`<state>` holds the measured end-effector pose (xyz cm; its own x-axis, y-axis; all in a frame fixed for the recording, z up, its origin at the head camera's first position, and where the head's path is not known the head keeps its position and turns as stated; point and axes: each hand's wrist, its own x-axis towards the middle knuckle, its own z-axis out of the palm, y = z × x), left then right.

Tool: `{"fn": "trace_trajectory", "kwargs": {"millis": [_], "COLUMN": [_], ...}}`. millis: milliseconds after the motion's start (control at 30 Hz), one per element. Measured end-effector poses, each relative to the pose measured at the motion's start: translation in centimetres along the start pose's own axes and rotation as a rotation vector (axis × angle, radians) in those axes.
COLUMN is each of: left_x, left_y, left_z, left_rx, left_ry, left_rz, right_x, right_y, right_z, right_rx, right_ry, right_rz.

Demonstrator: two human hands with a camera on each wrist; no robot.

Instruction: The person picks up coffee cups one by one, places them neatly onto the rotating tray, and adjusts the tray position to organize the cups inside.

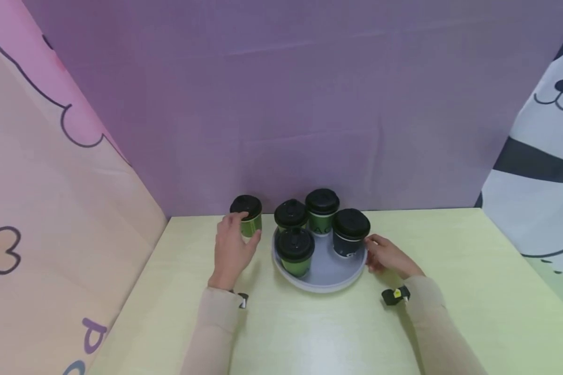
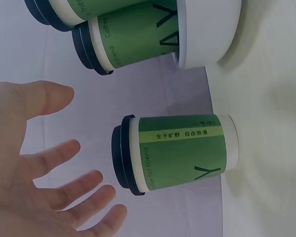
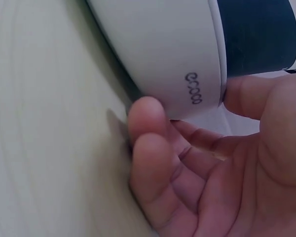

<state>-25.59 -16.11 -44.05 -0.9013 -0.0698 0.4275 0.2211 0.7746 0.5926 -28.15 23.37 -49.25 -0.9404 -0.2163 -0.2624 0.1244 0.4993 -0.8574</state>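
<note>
A green paper coffee cup with a black lid [image 2: 182, 153] stands upright on the table, left of a round pale tray [image 1: 328, 281]. My left hand [image 1: 232, 247] is beside this cup; in the left wrist view its fingers are spread, with a gap between them and the cup. At the tray's right side, my right hand [image 1: 389, 256] grips the edge, thumb at the rim and fingers curled against the outer wall, which bears the word "ecoco" [image 3: 193, 89]. On the tray stand three green lidded cups [image 1: 296, 264] and one dark lidded cup [image 1: 348, 245].
The pale wooden table [image 1: 309, 333] ends at a purple cloth backdrop [image 1: 300, 104] close behind the cups. A printed panel [image 1: 65, 208] borders the left side, and another with a panda-like figure [image 1: 539, 156] borders the right.
</note>
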Motion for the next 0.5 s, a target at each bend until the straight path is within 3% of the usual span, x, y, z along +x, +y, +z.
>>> {"fn": "trace_trajectory", "kwargs": {"millis": [233, 500], "left_x": [0.6, 2.5], "left_y": [-0.7, -1.4], "left_z": [-0.1, -0.1], "left_rx": [0.021, 0.04], "left_ry": [-0.022, -0.06], "left_rz": [-0.058, -0.014], "right_x": [0.2, 0.2], "right_y": [0.3, 0.6], "right_z": [-0.1, -0.2], "right_rx": [0.028, 0.04], "right_ry": [-0.037, -0.062], "right_rz": [0.006, 0.009]}}
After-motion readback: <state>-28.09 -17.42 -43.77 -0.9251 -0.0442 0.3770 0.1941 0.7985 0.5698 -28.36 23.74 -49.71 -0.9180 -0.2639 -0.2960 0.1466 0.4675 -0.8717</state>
